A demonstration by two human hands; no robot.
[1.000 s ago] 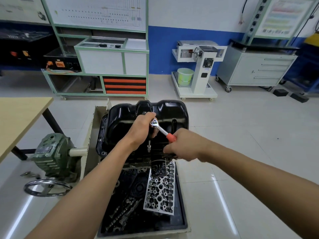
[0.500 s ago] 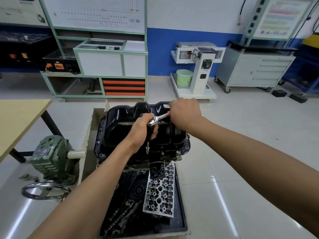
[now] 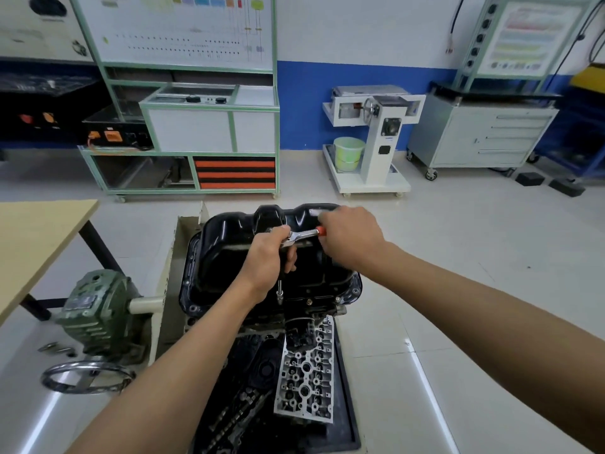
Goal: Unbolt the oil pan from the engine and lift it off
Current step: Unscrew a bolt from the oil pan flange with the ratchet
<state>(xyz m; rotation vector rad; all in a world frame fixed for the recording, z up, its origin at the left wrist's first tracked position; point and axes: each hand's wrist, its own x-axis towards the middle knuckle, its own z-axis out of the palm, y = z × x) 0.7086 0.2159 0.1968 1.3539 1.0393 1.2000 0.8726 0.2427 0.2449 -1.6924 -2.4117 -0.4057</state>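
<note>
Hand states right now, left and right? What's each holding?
Left hand: closed around the head end of the ratchet, over the oil pan.
Right hand: closed around the ratchet's orange handle.

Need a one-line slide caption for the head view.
Left hand steadies the ratchet head, extension down at the near flange of the oil pan; right hand grips the handle.

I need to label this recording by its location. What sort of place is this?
Probably a car-mechanics training workshop: an oil pan on an engine, a teaching board with a wiring diagram, and a wheeled tool cabinet.
</note>
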